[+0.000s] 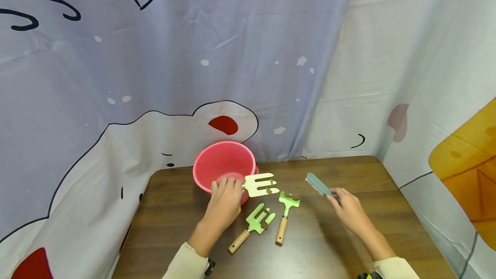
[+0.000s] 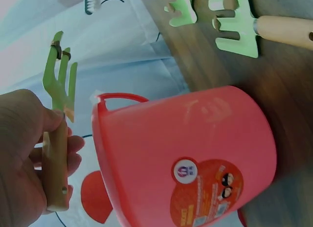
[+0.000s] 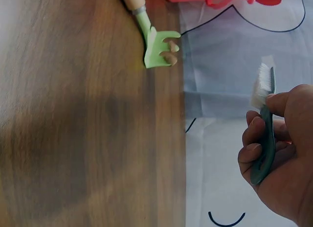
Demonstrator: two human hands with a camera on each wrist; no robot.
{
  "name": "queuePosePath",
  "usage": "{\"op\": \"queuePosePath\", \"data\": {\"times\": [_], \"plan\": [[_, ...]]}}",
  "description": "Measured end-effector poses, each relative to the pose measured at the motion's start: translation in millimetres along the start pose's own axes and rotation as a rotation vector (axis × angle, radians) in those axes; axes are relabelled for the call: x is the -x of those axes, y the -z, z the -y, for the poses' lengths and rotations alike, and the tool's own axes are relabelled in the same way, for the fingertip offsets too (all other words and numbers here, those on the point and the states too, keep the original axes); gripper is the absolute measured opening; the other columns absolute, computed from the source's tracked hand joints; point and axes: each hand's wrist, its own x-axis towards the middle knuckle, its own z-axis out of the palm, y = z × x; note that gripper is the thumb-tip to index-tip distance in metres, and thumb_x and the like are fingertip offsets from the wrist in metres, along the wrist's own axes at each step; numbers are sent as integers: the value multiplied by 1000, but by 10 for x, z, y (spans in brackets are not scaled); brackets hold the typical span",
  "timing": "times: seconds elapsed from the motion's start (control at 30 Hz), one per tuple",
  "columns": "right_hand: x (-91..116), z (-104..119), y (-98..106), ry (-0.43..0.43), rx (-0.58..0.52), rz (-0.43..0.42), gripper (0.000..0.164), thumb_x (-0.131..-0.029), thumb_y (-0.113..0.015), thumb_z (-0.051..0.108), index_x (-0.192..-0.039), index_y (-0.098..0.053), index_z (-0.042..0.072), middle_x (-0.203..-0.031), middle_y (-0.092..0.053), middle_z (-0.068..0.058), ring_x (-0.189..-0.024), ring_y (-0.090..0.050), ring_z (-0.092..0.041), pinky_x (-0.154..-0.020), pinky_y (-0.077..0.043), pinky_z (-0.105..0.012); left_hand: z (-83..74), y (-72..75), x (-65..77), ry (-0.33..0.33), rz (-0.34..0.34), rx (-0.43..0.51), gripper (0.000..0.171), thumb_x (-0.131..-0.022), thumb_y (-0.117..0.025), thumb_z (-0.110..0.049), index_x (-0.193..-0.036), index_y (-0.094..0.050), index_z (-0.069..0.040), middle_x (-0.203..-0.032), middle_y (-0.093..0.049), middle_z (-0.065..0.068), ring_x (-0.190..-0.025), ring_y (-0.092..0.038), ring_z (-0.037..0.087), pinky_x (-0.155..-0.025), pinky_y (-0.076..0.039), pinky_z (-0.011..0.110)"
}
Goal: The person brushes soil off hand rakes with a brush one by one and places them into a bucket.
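In my left hand (image 1: 226,199) I grip a small garden fork (image 1: 258,185) by its wooden handle (image 2: 55,168), in front of the pink bucket's opening in the head view. Brown clumps cling to its pale green tines. My right hand (image 1: 348,206) holds a grey-green brush (image 1: 318,184) with white bristles (image 3: 264,79), its head angled toward the fork. Between the hands on the table lie a second green fork (image 1: 255,221) and a small green rake (image 1: 289,201), both with wooden handles and brown clumps on the prongs.
The pink bucket (image 1: 201,175) stands at the table's back left, with a label (image 2: 210,192) on its side. A brown wooden table (image 1: 310,249) lies under everything. Printed curtains (image 1: 271,76) hang right behind its back edge and along the sides.
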Motion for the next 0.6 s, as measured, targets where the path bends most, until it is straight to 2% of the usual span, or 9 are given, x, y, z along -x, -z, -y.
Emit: {"op": "queuePosePath", "data": {"times": [0.17,0.37,0.6], "plan": [[-39,128,3,22,-16,-28,24,-99,-67,11,-116,-67,-6,-104,-72,-16,-94,-72,-33,-77,-59,-49,-61,-8,-93,1,-4,-50,18,-89,-74,-19,-101,-66,-9,-93,-67,7,-87,-60,28,-72,-43,43],[-88,331,-6,43,-54,-42,21,-96,-70,9,-112,-68,-5,-99,-74,-16,-90,-73,-31,-75,-59,-47,-123,-24,-153,10,13,-110,17,-92,-75,-21,-99,-66,-8,-89,-65,8,-86,-60,28,-73,-44,44],[-125,564,-49,34,-87,-38,19,-96,-71,10,-111,-69,-3,-94,-75,-12,-86,-73,-25,-72,-58,-41,-193,-31,-214,17,14,-127,12,-91,-74,-15,-100,-67,-10,-88,-64,8,-86,-59,28,-72,-42,42]]}}
